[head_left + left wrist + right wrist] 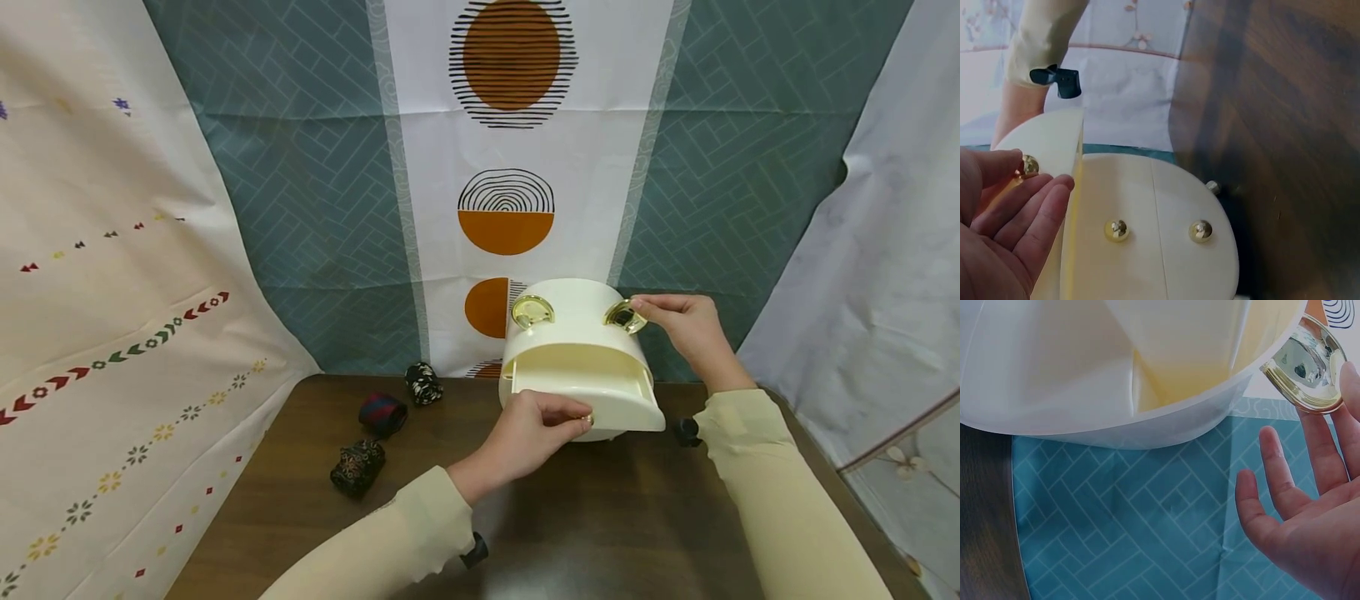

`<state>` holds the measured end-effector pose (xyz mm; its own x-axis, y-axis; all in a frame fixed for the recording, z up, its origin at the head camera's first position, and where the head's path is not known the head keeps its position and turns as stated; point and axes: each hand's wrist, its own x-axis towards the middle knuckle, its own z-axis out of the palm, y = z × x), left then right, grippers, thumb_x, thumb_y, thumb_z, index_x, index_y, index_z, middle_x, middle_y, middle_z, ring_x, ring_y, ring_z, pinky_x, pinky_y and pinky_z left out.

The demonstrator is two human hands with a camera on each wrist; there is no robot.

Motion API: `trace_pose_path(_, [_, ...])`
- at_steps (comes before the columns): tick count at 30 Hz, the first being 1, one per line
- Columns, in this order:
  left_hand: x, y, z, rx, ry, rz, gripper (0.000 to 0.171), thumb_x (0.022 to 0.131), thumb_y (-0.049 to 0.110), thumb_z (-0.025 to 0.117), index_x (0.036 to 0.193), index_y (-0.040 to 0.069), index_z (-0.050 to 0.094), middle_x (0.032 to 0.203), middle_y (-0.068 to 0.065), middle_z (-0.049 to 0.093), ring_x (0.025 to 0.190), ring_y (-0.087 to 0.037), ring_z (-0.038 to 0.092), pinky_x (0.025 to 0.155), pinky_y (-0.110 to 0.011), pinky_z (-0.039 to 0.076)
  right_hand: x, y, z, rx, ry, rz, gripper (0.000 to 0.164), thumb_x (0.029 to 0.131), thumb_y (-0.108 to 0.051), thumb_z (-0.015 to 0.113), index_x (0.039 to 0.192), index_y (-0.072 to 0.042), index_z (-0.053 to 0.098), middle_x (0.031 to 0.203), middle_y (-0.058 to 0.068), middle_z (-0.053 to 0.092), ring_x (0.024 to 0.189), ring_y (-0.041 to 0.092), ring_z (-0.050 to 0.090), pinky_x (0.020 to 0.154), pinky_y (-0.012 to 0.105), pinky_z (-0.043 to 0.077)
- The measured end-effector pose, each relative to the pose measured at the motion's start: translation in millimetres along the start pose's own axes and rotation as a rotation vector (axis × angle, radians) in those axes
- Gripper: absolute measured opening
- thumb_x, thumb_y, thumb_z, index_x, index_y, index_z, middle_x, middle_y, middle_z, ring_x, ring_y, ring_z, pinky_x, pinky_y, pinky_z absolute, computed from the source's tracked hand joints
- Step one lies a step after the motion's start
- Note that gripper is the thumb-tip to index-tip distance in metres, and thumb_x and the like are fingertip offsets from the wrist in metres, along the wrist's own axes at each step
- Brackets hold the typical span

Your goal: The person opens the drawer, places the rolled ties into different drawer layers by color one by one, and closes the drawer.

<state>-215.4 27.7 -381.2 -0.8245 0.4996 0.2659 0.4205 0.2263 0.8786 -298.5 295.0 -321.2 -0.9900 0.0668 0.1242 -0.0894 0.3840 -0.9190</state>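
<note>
A cream rounded drawer cabinet stands at the back of the table, with its top drawer pulled out. My left hand pinches that drawer's small gold knob between thumb and fingers. Two round gold pieces stick up from the cabinet's top like ears. My right hand pinches the rim of the right gold ear, its other fingers spread in the right wrist view. The left gold ear is untouched. Below the open drawer, two closed drawer fronts carry gold knobs in the left wrist view.
To the left on the brown wooden table lie three rolled patterned fabric strips: a black-and-white roll, a red-and-blue roll and a dark floral roll. A patterned cloth backdrop hangs right behind the cabinet.
</note>
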Motion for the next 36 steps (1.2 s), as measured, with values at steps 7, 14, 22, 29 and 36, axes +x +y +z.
trace_pose_path(7, [-5.8,10.0,-17.5,0.083,-0.03,0.046,0.02,0.086,0.032,0.068,0.104,0.024,0.073,0.073,0.01,0.069,0.062,-0.004,0.061,0.055,-0.022,0.051,-1,-3,-1,-0.023,0.003,-0.011,0.059,0.076,-0.054,0.069,0.117,-0.012,0.066,0.099,-0.021,0.068,0.127,0.023,0.047,0.108,0.053,0.031])
trace_pose_path(14, [-5.9,16.3,-64.2,0.073,0.188,0.103,0.02,0.086,0.032,0.068,0.094,0.016,0.075,0.072,-0.001,0.069,0.062,-0.013,0.066,0.055,-0.028,0.053,1,-7,0,-0.021,0.004,-0.02,0.058,0.076,-0.054,0.069,0.117,-0.012,0.067,0.099,-0.021,0.067,0.127,0.023,0.047,0.108,0.052,0.031])
trace_pose_path(22, [-7.6,-22.4,-135.4,0.414,0.461,-0.17,0.021,0.088,0.034,0.064,0.102,0.02,0.072,0.083,0.0,0.072,0.065,-0.012,0.064,0.058,-0.03,0.052,1,-7,-1,-0.008,0.004,-0.016,0.062,0.075,-0.055,0.07,0.117,-0.009,0.066,0.094,-0.024,0.066,0.127,0.023,0.046,0.108,0.052,0.031])
trace_pose_path(29, [-39.6,-66.2,-179.7,0.749,0.259,-0.563,0.023,0.089,0.016,0.059,0.103,-0.001,0.066,0.096,-0.021,0.067,0.052,-0.019,0.052,0.048,-0.03,0.039,1,-3,0,-0.002,0.01,-0.025,0.061,0.075,-0.054,0.07,0.116,-0.008,0.066,0.094,-0.023,0.067,0.126,0.023,0.048,0.108,0.052,0.032])
trace_pose_path(36, [-70.7,-104.1,-213.8,0.784,0.061,-0.779,0.029,0.079,0.014,0.071,0.095,-0.006,0.058,0.086,-0.017,0.06,0.07,-0.026,0.052,0.059,-0.034,0.042,0,-2,1,-0.004,0.017,-0.021,0.06,0.076,-0.053,0.07,0.115,-0.008,0.066,0.093,-0.023,0.067,0.126,0.023,0.048,0.107,0.052,0.032])
